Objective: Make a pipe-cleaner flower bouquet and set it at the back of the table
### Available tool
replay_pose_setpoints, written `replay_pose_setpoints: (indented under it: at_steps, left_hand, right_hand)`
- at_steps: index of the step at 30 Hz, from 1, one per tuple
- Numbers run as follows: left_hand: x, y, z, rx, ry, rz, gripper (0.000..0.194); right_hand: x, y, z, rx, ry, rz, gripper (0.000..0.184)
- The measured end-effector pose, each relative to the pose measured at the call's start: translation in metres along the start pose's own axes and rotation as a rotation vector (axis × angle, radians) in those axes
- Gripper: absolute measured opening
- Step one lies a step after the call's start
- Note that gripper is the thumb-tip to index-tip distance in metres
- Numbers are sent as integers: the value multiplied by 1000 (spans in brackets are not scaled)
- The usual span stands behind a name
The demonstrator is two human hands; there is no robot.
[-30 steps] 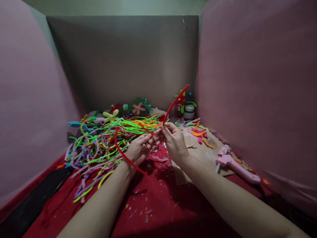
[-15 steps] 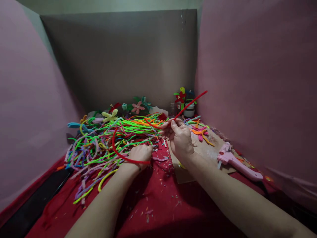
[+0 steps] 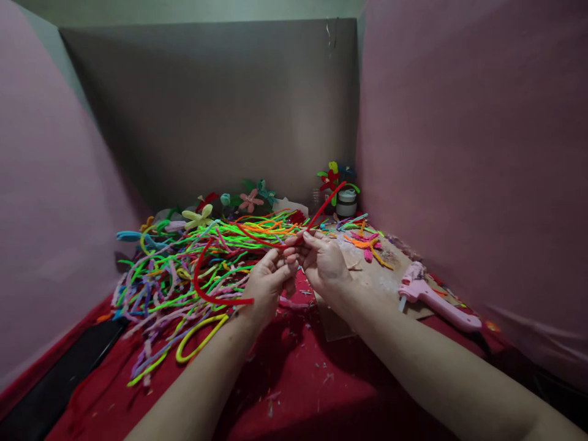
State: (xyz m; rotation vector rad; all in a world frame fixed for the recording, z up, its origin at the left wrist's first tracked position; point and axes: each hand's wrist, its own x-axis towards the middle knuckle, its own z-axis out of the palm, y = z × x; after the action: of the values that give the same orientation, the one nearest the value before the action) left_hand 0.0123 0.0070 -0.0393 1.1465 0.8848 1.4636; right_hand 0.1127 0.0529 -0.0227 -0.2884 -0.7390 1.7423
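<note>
A long red pipe cleaner point(image 3: 320, 212) is pinched between the thumb and fingers of my right hand point(image 3: 326, 260). One end points up to the right, and its other part runs left past the fingertips. My left hand point(image 3: 267, 278) is just beside, its fingers curled in and its thumb close to the right fingertips. Whatever the left fingers hold, if anything, is hidden. A curved red pipe cleaner stretch point(image 3: 198, 283) bends round and ends over my left wrist; I cannot tell whether it joins the held one. Below it spreads a pile of many-coloured pipe cleaners point(image 3: 174, 294).
A pink glue gun point(image 3: 438, 300) lies right of my right forearm, on cardboard point(image 3: 390, 275). Orange and pink pipe-cleaner pieces point(image 3: 370, 245) rest there too. Finished flowers point(image 3: 250, 200) and a white pot point(image 3: 346, 202) stand behind. A black flat object point(image 3: 68, 373) is at left.
My left hand has risen from the cloth to meet my right fingertips, its fist loosening into bent fingers. My right hand and the red pipe cleaner have shifted left and slightly down.
</note>
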Motion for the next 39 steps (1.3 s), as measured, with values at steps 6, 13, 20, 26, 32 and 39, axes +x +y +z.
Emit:
replay_pose_setpoints:
  at_steps: [6,13,20,26,32,39]
  left_hand:
    - [3,3,-4,36,142,47,26]
    - [8,3,-14,195,275,117,23]
    - [6,13,-18,277,330,147,29]
    - [7,9,-20,196,245,65,32]
    - [11,7,-26,38,191,-19,25]
    - [10,15,-22,-114,217,24,24]
  right_hand:
    - [-1,9,-6,-182,-8,-61,6]
    - [-2,23,-13,-401,-6,-45,14]
    - [-1,31,-19,-812,-14,-29,19]
    - [-5,28,-12,-599,-61,-22,5]
    - [-6,21,-7,-240,-142,26,18]
    - [-10,24,-10,-478,-74,82,13]
